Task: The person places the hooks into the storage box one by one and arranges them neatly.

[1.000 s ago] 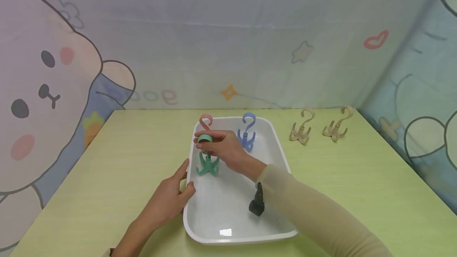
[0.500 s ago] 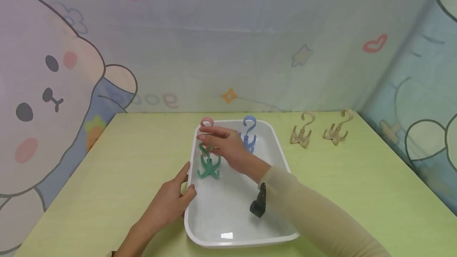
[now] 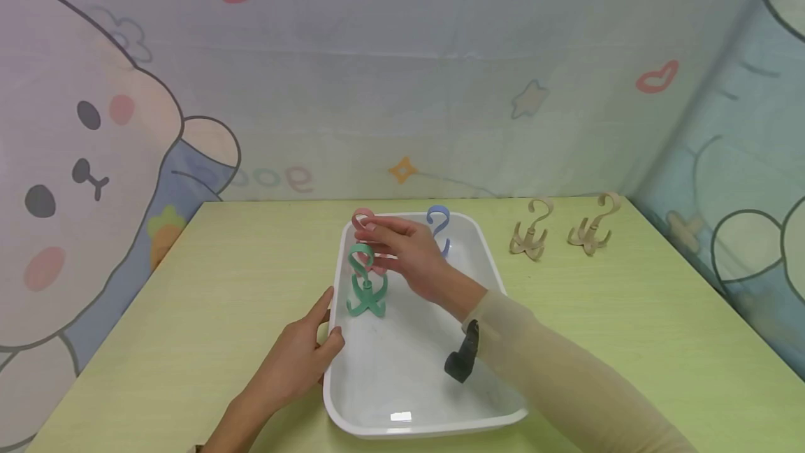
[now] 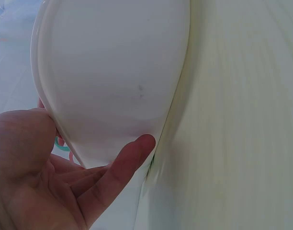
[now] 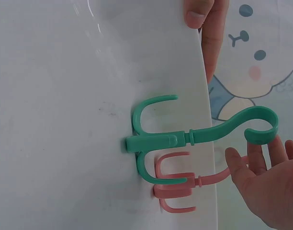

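Observation:
A white tray (image 3: pixel 503 285) sits mid-table on the pale green table. A green four-pronged hook (image 3: pixel 365 286) stands upright in its left part, free of any hand. Behind it stand a pink hook (image 3: pixel 361 218) and a blue hook (image 3: pixel 438 219). My right hand (image 3: pixel 382 236) hovers over the tray with straight fingers beside the pink hook's top loop, holding nothing. In the right wrist view the green hook (image 5: pixel 185 139) and pink hook (image 5: pixel 185 184) stand next to my fingertips (image 5: pixel 254 153). My left hand (image 3: pixel 328 321) grips the tray's left rim (image 4: pixel 113 62), thumb over the edge.
Two beige hooks (image 3: pixel 530 233) (image 3: pixel 591 229) stand on the table at the back right, outside the tray. A printed curtain closes off the back and right sides. A black wrist camera (image 3: pixel 462 358) hangs under my right forearm.
My right hand has let go of the green hook's loop and moved slightly back toward the pink hook. The green hook now stands alone. The left hand has kept its place.

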